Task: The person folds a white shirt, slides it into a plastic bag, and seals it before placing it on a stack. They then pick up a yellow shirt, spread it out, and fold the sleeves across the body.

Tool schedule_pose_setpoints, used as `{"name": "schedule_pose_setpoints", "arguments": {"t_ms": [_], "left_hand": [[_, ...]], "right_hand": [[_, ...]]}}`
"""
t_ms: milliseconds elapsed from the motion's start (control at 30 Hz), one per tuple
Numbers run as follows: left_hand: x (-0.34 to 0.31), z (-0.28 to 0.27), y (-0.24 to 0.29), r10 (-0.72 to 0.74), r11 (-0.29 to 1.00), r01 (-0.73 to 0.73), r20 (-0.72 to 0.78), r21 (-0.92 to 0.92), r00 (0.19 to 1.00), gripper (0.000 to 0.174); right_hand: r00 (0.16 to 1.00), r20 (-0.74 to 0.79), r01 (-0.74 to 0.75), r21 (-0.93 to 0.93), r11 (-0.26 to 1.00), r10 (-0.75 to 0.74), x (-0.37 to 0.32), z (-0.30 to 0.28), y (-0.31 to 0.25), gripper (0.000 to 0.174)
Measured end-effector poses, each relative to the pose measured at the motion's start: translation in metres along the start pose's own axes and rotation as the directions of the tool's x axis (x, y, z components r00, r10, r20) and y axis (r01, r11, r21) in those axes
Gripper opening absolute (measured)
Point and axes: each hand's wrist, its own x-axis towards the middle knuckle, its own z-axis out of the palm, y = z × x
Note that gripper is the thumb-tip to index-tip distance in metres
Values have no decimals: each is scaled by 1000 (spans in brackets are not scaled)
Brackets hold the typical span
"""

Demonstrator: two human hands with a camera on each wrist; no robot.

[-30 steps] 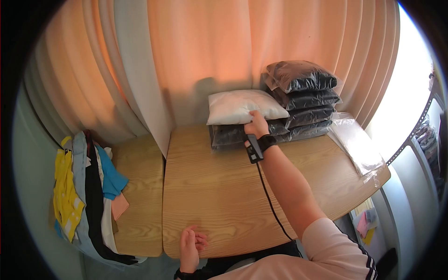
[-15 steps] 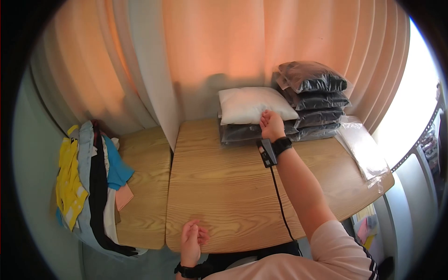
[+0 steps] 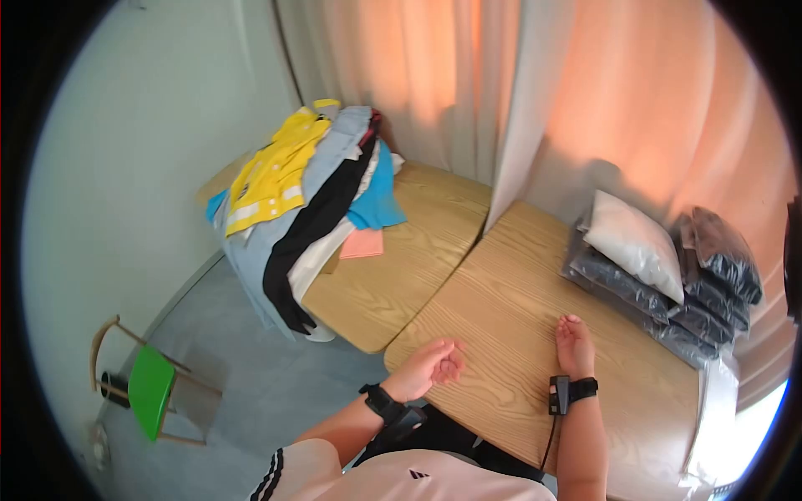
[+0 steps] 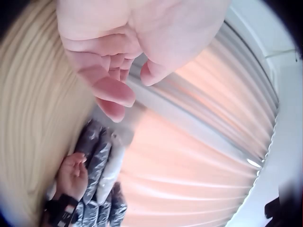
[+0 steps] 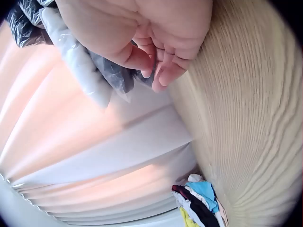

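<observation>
- Just on the near side of the white packet (image 3: 635, 242), the right hand (image 3: 575, 344) is lying on the wooden surface (image 3: 501, 292), its fingers pointing towards the packet but not touching it.
- That hand is holding nothing. Its fingers are curling loosely, and in the wrist view the tips are hanging close to the wood.
- Its forearm is reaching straight out from the body, with a black band (image 3: 566, 392) sitting on the wrist.
- Left of the packet and well apart from it, the left hand (image 3: 430, 367) is sitting at the near edge of the surface, palm facing inward and fingers loosely curled around nothing. Whether it is touching the wood cannot be told.
- Its forearm is angling in from the person's left side, with the elbow bending.
- The white packet is lying tilted on a low stack of dark bagged garments (image 3: 610, 280).
- Right of the packet, a taller stack of dark bags (image 3: 723, 263) is standing just beside it.
- Behind the packet, a peach curtain (image 3: 601, 100) is hanging.
- Far left of the packet, a pile of loose clothes (image 3: 309, 184) in yellow, blue, black and pink is draping over a second wooden top (image 3: 418, 250).
- Farther left of the packet, a green chair (image 3: 150, 388) is standing on the floor.
</observation>
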Motion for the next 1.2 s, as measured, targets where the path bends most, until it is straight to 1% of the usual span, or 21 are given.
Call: {"name": "schedule_pose_setpoints", "arguments": {"t_ms": [33,100,167,300,400,433,533,633,667,733,767,800,833,867,900,933,967,1033,1067,1133,1200], "left_hand": [[-1,-6,4,25,1000,-25,-15,-10,1000,27],[-4,-18,20,142,974,-159,-111,-163,984,27],[-7,-43,41,282,943,-310,-204,-121,937,27],[-19,-87,109,527,793,-607,-449,-45,722,24],[-25,-120,161,581,715,-699,-543,-14,606,22],[-25,-130,174,579,689,-725,-591,-15,562,22],[-8,-221,218,555,610,-792,-718,8,421,24],[-9,-247,251,580,525,-841,-779,132,239,22],[-10,-260,258,582,522,-844,-775,124,246,22],[-10,-305,276,594,436,-894,-779,103,200,20],[-2,-396,282,720,496,-784,-682,372,132,21],[4,-467,289,824,471,-625,-564,622,60,23],[3,-407,289,712,559,-708,-688,431,143,31],[1,-395,295,511,616,-776,-818,135,263,34],[1,-382,300,532,618,-770,-806,159,260,30],[18,-413,312,497,579,-806,-836,120,232,21],[22,-394,320,504,583,-804,-827,115,247,21],[8,-324,326,642,598,-745,-733,294,227,14],[15,-299,331,680,580,-760,-689,294,253,10],[32,-247,340,726,639,-668,-587,381,359,11],[51,-158,332,766,603,-733,-485,315,422,12]], "right_hand": [[1000,24,-15,-12,1000,16,2,-2,0,4],[998,19,-58,29,998,57,4,-7,-4,6],[997,36,-69,13,998,69,7,-6,-5,6],[994,60,-95,-7,995,96,3,-3,-6,4],[991,75,-106,-21,994,107,4,-3,-6,4],[990,82,-110,-23,994,112,3,-3,-6,4],[993,38,-112,-21,994,112,0,1,-8,5],[997,4,-80,-4,997,80,-1,4,-6,5],[998,6,-69,-6,998,69,-1,4,-7,5],[993,10,-120,-24,992,121,-2,3,-9,5],[995,7,-97,-17,995,97,-1,5,-9,5],[994,25,-110,-30,993,111,-3,4,-8,6],[992,40,-115,-43,992,117,-5,3,-9,6],[996,28,-78,-30,996,79,-6,4,-10,6],[995,29,-93,-42,995,94,-6,6,-10,6],[993,31,-116,-55,992,118,-6,8,-9,6],[995,26,-100,-47,994,101,-7,9,-9,6],[995,25,-90,-52,995,92,-9,11,-9,5],[995,24,-91,-46,995,92,-8,10,-8,5],[997,-1,-75,-59,995,76,-5,8,-5,5],[996,14,-84,-60,995,85,-5,10,-5,5]]}}
